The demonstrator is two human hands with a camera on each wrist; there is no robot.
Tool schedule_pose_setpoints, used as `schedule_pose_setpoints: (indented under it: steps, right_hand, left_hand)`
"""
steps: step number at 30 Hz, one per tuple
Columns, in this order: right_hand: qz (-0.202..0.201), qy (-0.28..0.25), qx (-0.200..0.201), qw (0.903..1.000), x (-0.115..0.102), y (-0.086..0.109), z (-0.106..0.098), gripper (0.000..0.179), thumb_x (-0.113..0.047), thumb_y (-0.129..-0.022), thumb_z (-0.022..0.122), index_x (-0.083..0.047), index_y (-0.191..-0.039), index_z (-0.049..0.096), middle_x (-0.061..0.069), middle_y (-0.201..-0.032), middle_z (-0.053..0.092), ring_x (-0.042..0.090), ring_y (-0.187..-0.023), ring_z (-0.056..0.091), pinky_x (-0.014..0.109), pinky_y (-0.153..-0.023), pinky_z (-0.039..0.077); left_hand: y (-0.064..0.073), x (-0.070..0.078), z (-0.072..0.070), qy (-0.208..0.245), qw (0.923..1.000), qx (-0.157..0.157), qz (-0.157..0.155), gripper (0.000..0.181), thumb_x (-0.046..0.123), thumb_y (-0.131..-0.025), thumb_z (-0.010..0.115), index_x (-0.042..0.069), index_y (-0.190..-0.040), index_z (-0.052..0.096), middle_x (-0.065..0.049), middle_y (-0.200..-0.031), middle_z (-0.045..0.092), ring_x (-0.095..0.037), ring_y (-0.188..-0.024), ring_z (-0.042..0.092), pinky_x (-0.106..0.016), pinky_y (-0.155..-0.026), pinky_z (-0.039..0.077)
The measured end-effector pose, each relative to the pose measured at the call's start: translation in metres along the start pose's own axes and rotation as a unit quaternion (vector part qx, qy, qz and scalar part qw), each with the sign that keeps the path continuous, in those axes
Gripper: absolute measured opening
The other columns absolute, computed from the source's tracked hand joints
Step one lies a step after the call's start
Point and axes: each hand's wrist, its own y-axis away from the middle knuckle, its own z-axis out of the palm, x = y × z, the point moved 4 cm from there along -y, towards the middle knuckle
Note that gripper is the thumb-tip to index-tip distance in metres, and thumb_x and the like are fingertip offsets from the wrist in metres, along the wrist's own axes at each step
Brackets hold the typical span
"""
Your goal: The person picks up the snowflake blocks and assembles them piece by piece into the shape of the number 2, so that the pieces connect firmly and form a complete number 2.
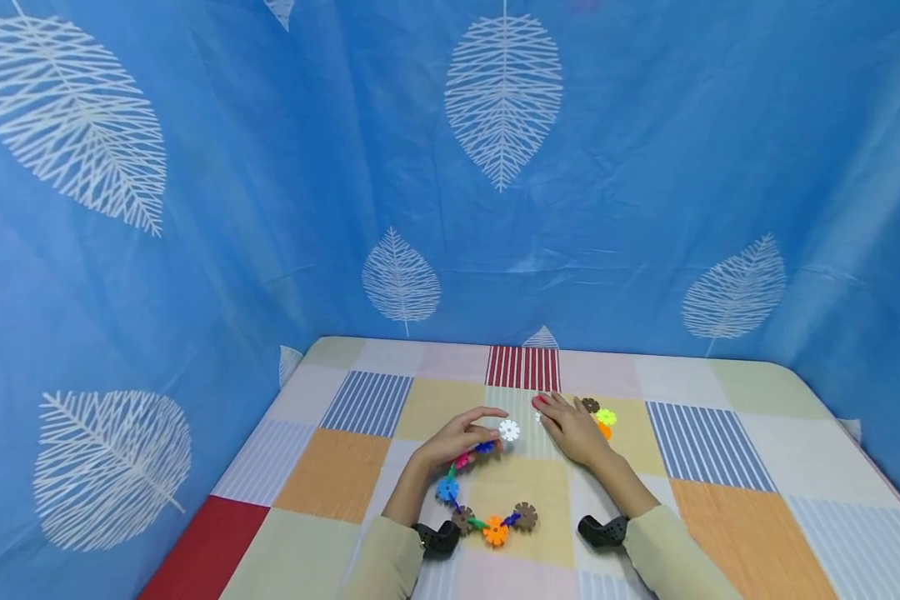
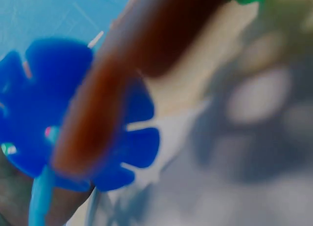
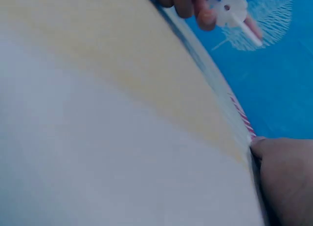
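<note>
My left hand (image 1: pixel 450 442) pinches a dark blue flower-shaped interlocking disc (image 2: pixel 58 69) at the upper end of a curved chain of such discs (image 1: pixel 447 489). A white disc (image 1: pixel 509 430) is joined at that end, beside the fingertips; it also shows in the right wrist view (image 3: pixel 227 11). The chain runs down toward me through pink, green, light blue, brown and orange discs. With fingers extended, my right hand (image 1: pixel 576 429) reaches over the tablecloth and touches a red disc (image 1: pixel 537 402). A small white piece (image 1: pixel 537 417) is partly hidden under that hand.
Just right of my right hand lie loose discs: a brown one (image 1: pixel 591 405), a yellow-green one (image 1: pixel 606 417) and an orange one (image 1: pixel 605 431). A patchwork cloth (image 1: pixel 345 467) covers the table. Blue leaf-patterned curtain (image 1: pixel 615 208) hangs behind and at both sides.
</note>
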Motion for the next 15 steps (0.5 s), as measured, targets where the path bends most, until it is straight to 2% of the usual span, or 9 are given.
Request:
schedule_pose_setpoints:
  steps: [5,8,9,15]
  right_hand:
    - [0.013,-0.004,0.021,0.9997,0.011,0.023,-0.012,0.036,-0.013,-0.093,0.053,-0.001,-0.127,0.054,0.018,-0.131,0.049,0.04,-0.123,0.04,0.062,-0.101,0.021]
    - [0.02,-0.014,0.045,0.9987,0.016,0.032,-0.018,0.035,-0.011,-0.091,0.056,0.002,-0.123,0.057,0.02,-0.128,0.051,0.04,-0.121,0.042,0.06,-0.101,0.023]
    - [0.023,-0.024,0.054,0.998,0.018,0.034,-0.02,0.035,-0.01,-0.09,0.058,0.002,-0.122,0.058,0.021,-0.127,0.052,0.041,-0.12,0.043,0.06,-0.1,0.025]
    - [0.059,-0.094,0.103,0.9885,0.028,0.038,-0.03,0.036,-0.005,-0.081,0.068,0.004,-0.115,0.061,0.024,-0.113,0.058,0.042,-0.107,0.049,0.057,-0.091,0.037]
  left_hand:
    - [-0.013,-0.001,0.009,0.012,0.9999,-0.008,-0.003,0.035,0.019,-0.095,0.053,0.01,-0.128,0.053,-0.026,-0.095,0.064,-0.011,-0.056,0.048,-0.02,-0.046,0.039]
    - [-0.021,-0.001,0.012,0.005,1.0,-0.002,-0.006,0.034,0.022,-0.094,0.055,0.013,-0.127,0.055,-0.023,-0.094,0.066,-0.01,-0.051,0.045,-0.019,-0.046,0.039]
    - [-0.023,-0.001,0.013,0.005,1.0,0.001,-0.007,0.034,0.022,-0.093,0.056,0.014,-0.126,0.056,-0.022,-0.093,0.066,-0.01,-0.048,0.042,-0.02,-0.045,0.039]
    - [-0.033,-0.001,0.022,0.01,0.9999,0.002,-0.004,0.035,0.024,-0.092,0.058,0.015,-0.126,0.057,-0.017,-0.09,0.068,-0.009,-0.044,0.041,-0.02,-0.042,0.039]
